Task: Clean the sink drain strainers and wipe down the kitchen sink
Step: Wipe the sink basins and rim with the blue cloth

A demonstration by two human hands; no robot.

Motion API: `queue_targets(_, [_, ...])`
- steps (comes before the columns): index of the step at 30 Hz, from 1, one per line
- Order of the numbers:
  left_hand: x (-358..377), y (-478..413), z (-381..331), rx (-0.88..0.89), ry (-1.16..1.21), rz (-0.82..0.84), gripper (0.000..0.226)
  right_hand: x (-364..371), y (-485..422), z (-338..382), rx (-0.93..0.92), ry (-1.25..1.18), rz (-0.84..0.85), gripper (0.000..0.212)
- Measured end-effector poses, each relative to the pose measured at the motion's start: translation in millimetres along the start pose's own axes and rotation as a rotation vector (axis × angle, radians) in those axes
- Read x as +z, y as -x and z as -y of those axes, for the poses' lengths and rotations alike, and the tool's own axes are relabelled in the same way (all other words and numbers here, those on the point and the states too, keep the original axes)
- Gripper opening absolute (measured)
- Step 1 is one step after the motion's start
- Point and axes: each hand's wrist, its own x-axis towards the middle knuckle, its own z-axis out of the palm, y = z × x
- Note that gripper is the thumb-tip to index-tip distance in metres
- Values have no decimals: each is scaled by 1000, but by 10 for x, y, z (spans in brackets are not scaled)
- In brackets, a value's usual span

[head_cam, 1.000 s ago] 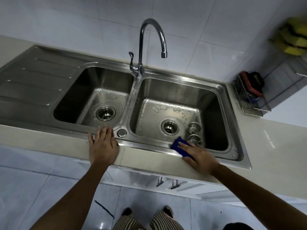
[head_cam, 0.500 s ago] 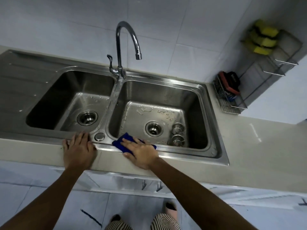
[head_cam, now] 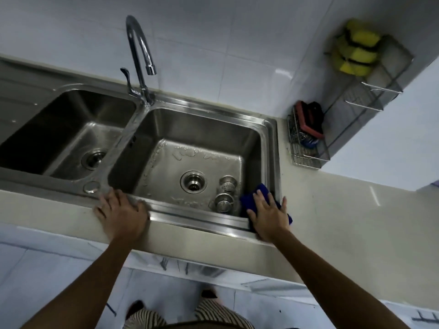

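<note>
Beside the right hand [head_cam: 267, 218] and blue cloth [head_cam: 250, 200], two strainers [head_cam: 224, 202], possibly touching.

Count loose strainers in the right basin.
2, on the right basin floor, right of its drain: far strainer behind, near strainer toward the front rim, beside the blue cloth. None seems hidden.

The right grip [head_cam: 267, 214] presses a blue cloth [head_cam: 248, 199] on the sink [head_cam: 194, 218] corner, two strainers [head_cam: 223, 202] just left of it (left grip [head_cam: 121, 212] flat on the rim).
</note>
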Motion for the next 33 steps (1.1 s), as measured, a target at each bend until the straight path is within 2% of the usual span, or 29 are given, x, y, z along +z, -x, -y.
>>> queue_targets(1, [-6, -2, -10, -9, -13, -6, 61, -38, -167, 29, 28, 4, -11, 67])
queue_targets(5, [-22, 11, -9, -19, -38, 6, 65, -73, -458, -34, 42, 90, -20, 90])
queue_targets(10, [-84, 9, -52, -69, -92, 64, 68, 48, -318, -90, 25, 125, -46, 72])
queue_targets(14, [-95, -177, -60, -36, -129, 20, 60, -159, -814, -106, 96, 124, -44, 61])
queue_targets(18, [-175, -554, -102, 4, -116, -26, 57, -425, -1407, -210, 183, 32, 3, 61])
queue_targets(25, [-287, -1527, 119, 12, -277, 66, 69, -743, -2371, -272, 333, -112, -38, 59])
queue_targets(28, [-202, -1836, 210, 75, -313, 105, 77, -807, -2689, -231, 386, -153, -59, 59])
queue_targets(30, [-117, -1977, 290, 140, -271, 123, 80, -818, -2872, -72, 380, -162, -59, 60])
queue_targets(33, [-2, -2034, 350, 195, -158, 80, 85, -845, -3087, 426, 256, -156, -120, 61])
